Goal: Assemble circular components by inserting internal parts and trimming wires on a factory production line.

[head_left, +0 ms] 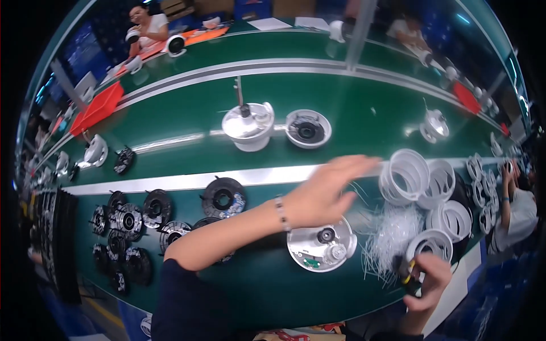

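My left hand (324, 196) reaches across, its fingers stretched toward the white plastic rings and the thumb apart; nothing shows in its grasp. Below it lies a round white housing (301, 256) with a small green circuit board, a gear-like part and a black round part inside. My right hand (432, 278) is closed around a small black-and-yellow hand tool (410, 274), largely hidden by the fingers. Beside that hand is a heap of thin clear plastic strips (392, 241), resembling cable ties. A white ring (430, 237) stands just beyond the right hand.
More white rings (405, 173) are stacked at the right. Several black round parts (224, 196) cover the bench's left side. On the green belt stand a white housing with a shaft (247, 133) and a white bowl (309, 142). Across it, a person (151, 34) handles a part.
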The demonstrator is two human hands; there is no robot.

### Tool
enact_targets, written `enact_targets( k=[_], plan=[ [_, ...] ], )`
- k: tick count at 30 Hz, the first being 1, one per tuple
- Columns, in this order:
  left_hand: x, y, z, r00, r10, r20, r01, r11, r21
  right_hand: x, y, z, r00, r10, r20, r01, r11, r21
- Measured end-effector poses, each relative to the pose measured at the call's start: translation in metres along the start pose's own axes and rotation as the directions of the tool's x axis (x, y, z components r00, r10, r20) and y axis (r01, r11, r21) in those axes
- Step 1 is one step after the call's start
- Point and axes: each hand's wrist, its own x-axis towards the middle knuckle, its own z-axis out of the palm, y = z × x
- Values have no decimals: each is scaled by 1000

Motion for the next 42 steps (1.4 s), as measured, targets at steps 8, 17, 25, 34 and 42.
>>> enact_targets(
  k=[8,17,25,34,42],
  plan=[
    [-91,-58,18,853,-437,285,471,880,-63,-6,-14,63,862,187,471,-288,946,152],
    [-116,-60,-105,848,-453,-276,438,891,-118,-18,-11,69,875,181,450,-348,880,322],
    [-185,-167,-246,205,-672,-712,798,536,-275,-29,-18,102,896,188,402,-335,881,335],
    [-149,-128,-213,637,283,-717,616,372,694,-38,-27,115,890,250,380,-378,871,312],
    [-94,-148,-111,723,-399,-564,682,546,487,-21,-51,136,914,67,399,-208,924,321]
  ],
)
